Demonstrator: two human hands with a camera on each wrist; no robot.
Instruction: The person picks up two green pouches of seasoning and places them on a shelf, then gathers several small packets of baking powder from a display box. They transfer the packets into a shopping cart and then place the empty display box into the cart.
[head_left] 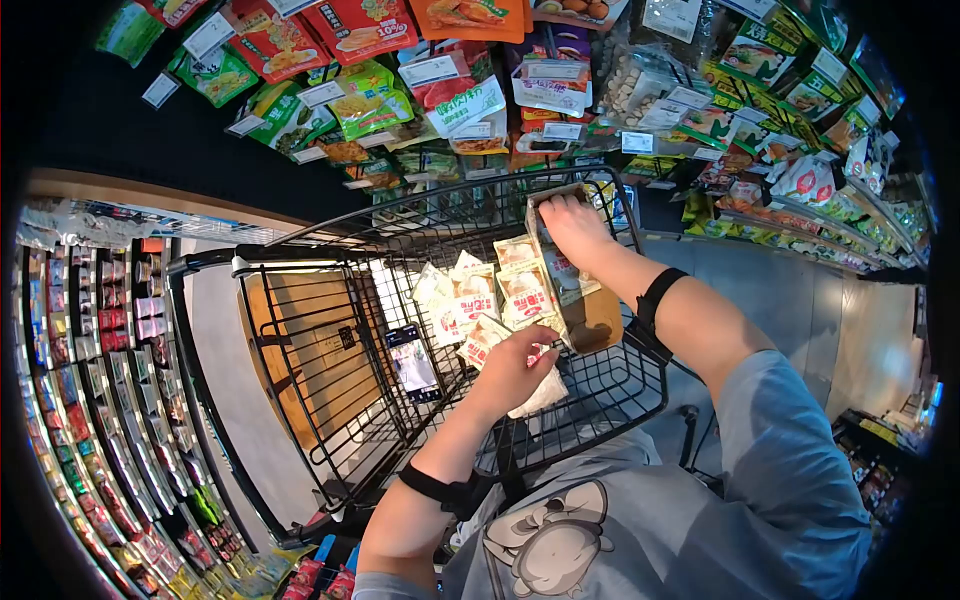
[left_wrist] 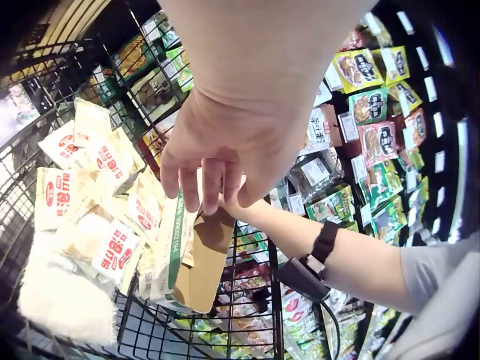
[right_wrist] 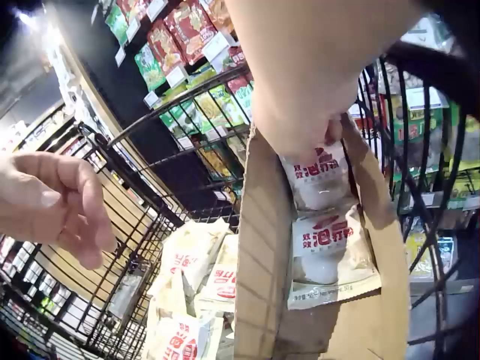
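My right hand [head_left: 577, 230] reaches into a long, open cardboard box [right_wrist: 259, 247] and has its curled fingers on the top of a baking powder packet [right_wrist: 319, 180] at the far end. A second packet [right_wrist: 330, 251] lies right behind that one. My left hand [head_left: 515, 372] hovers beside the box, loosely curled, and the right wrist view shows nothing in it. Under and beyond it, several more cream packets with red print [left_wrist: 112, 217] lie in a loose heap against the box's outer side.
A black wire shopping cart [right_wrist: 420, 60] surrounds the box and packets. In it are a phone with a lit screen [head_left: 408, 362] and a fluffy white item [left_wrist: 64, 300]. Shelves of hanging food pouches [head_left: 365, 95] stand just beyond the cart; more stocked racks [head_left: 110, 310] run along the left.
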